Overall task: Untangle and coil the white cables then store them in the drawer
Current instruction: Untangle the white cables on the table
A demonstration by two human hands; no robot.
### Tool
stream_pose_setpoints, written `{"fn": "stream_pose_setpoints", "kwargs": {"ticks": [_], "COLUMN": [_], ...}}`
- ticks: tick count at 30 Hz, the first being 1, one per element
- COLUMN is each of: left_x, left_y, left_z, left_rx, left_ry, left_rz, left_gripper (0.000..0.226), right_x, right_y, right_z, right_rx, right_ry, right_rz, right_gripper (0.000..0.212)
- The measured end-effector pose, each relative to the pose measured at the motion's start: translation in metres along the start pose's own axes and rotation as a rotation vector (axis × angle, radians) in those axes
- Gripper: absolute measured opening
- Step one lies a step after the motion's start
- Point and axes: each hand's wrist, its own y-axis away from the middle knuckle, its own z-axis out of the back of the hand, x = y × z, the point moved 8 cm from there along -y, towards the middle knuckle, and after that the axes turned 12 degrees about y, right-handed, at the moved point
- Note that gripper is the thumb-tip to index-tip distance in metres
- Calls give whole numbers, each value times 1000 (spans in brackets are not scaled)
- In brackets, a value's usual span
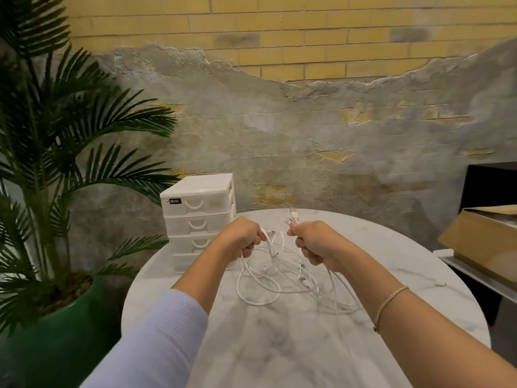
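Observation:
A tangle of white cables (268, 284) hangs between my two hands and trails in loops onto the round marble table (279, 345). My left hand (242, 236) grips a strand of the cables in a fist. My right hand (314, 242) grips other strands, with two USB plug ends (292, 217) sticking up above its fingers. Both hands are raised above the table, a short gap apart. A white plastic drawer unit (199, 217) with several closed drawers stands at the table's back left, just behind my left hand.
A palm plant in a green pot (56, 331) stands left of the table. A cardboard box (486, 242) rests on a metal shelf at the right. A brick and plaster wall lies behind.

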Motion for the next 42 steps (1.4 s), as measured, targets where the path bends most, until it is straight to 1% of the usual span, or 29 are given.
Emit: {"fn": "stream_pose_setpoints", "kwargs": {"ticks": [2,5,7,8,11,12,14,16,19,21,24,25,28,29,32,34,36,39,42], "left_x": [-2,-6,-6,-5,0,1,0,-5,-7,-6,-7,-7,-7,-7,-8,-11,-15,-16,-11], "left_y": [3,7,8,7,5,5,7,8,13,17,17,15,14,14,15,19,24,26,23], "left_z": [-4,-13,-15,-13,-3,0,4,6,-5,-20,-38,-41,-41,-43,-53,-58,-60,-60,-61], "left_rx": [18,61,68,60,37,48,66,68,125,192,238,223,131,123,138,168,209,227,232], "left_ry": [-28,-56,-69,-82,-138,-133,-59,72,261,298,280,243,65,70,205,377,579,739,910], "left_rz": [1,-13,-8,0,36,41,26,2,15,8,-75,-105,-170,-187,-201,-170,-141,-130,-91], "left_gripper": [33,29,27,26,29,29,31,31,25,21,27,26,13,14,24,32,32,35,39], "right_x": [2,3,4,4,3,-1,-11,-17,-8,2,8,9,8,10,18,27,33,40,49], "right_y": [1,1,-1,-3,-8,-10,-13,-14,-16,-16,-15,-14,-11,-9,-6,-5,-3,2,4], "right_z": [-7,-23,-27,-27,-14,-7,6,11,1,-7,-10,-9,-10,-10,-3,0,-1,-8,-11], "right_rx": [36,107,97,72,-58,-95,-131,-134,-126,-131,-177,-187,-166,-169,-252,-290,-266,-185,-196], "right_ry": [-31,-139,-165,-128,100,127,175,204,83,50,54,44,-30,-48,-9,41,44,25,145], "right_rz": [9,12,13,20,50,43,15,-18,43,91,123,129,123,122,152,202,233,264,316], "right_gripper": [25,28,30,31,34,36,40,40,36,33,31,31,30,29,28,31,30,28,30]}}
